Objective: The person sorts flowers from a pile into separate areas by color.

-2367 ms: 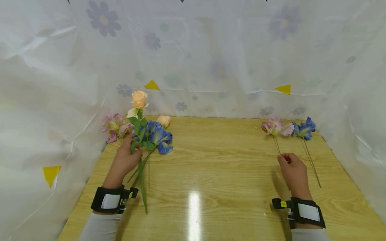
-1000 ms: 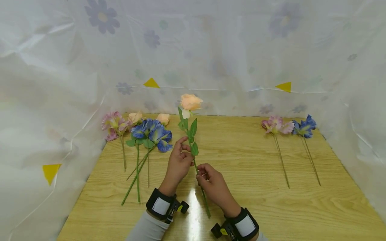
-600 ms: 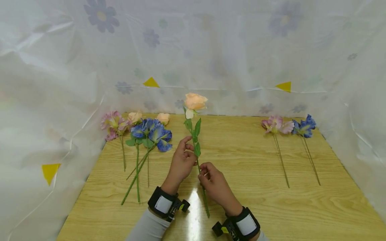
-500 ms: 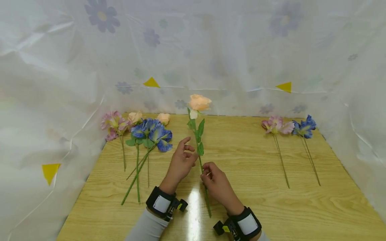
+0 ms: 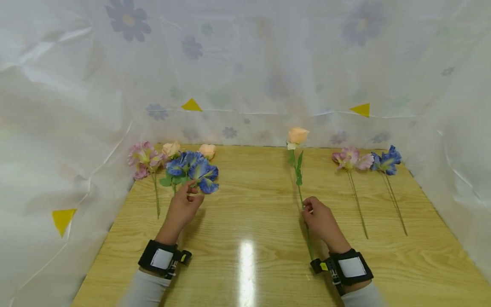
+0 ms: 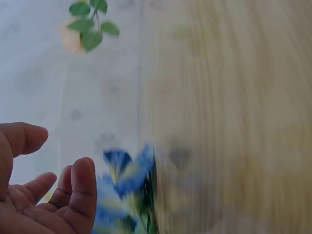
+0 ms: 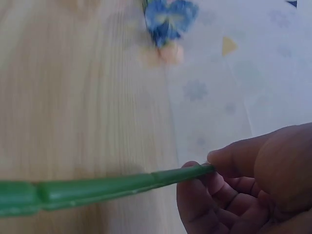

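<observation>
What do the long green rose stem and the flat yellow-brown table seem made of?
Long green rose stem: probably plastic, slightly shiny; smooth surface, moulded-looking notches.
Flat yellow-brown table: perhaps wood or laminate, glossy; grain lines and bright reflection show.

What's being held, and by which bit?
The right hand pinches a peach rose by its stem, below the leaves; the left hand holds nothing.

A leafy peach rose is held slightly tilted, well apart from overlapping blue flowers at left.
</observation>
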Demonstrator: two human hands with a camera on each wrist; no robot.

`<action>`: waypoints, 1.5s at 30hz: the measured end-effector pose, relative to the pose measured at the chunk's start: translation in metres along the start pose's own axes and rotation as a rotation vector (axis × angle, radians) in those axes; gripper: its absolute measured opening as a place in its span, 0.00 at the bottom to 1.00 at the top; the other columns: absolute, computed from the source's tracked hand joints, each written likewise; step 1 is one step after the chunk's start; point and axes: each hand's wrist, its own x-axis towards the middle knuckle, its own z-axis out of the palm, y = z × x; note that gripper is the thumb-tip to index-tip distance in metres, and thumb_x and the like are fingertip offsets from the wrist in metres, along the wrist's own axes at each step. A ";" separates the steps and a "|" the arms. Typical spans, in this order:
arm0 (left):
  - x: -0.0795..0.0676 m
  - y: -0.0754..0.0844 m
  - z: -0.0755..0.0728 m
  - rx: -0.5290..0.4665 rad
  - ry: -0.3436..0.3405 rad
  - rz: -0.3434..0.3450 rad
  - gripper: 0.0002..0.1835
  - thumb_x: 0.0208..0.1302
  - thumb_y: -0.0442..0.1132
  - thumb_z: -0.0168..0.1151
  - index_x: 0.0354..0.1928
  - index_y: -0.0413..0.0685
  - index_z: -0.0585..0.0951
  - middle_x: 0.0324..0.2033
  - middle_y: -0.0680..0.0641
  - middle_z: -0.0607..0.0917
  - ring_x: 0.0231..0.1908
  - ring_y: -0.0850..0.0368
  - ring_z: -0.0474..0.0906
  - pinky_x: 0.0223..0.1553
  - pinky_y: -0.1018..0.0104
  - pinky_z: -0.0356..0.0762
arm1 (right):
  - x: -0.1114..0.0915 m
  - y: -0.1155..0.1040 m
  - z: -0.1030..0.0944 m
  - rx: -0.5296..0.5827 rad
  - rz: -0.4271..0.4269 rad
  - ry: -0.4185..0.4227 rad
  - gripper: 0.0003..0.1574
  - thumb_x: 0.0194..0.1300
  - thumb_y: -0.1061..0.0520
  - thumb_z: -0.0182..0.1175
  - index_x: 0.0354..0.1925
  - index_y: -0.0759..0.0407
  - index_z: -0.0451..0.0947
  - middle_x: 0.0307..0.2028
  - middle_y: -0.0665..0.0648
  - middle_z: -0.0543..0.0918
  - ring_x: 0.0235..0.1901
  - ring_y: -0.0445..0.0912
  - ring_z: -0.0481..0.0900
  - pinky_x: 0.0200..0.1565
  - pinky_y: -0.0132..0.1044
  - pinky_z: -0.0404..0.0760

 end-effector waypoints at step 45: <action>-0.002 -0.027 -0.020 0.569 -0.144 -0.035 0.14 0.61 0.36 0.51 0.44 0.31 0.73 0.29 0.36 0.80 0.25 0.46 0.73 0.25 0.54 0.70 | 0.021 0.055 -0.031 -0.138 0.101 -0.154 0.28 0.66 0.48 0.52 0.53 0.69 0.67 0.42 0.68 0.80 0.35 0.52 0.77 0.36 0.49 0.77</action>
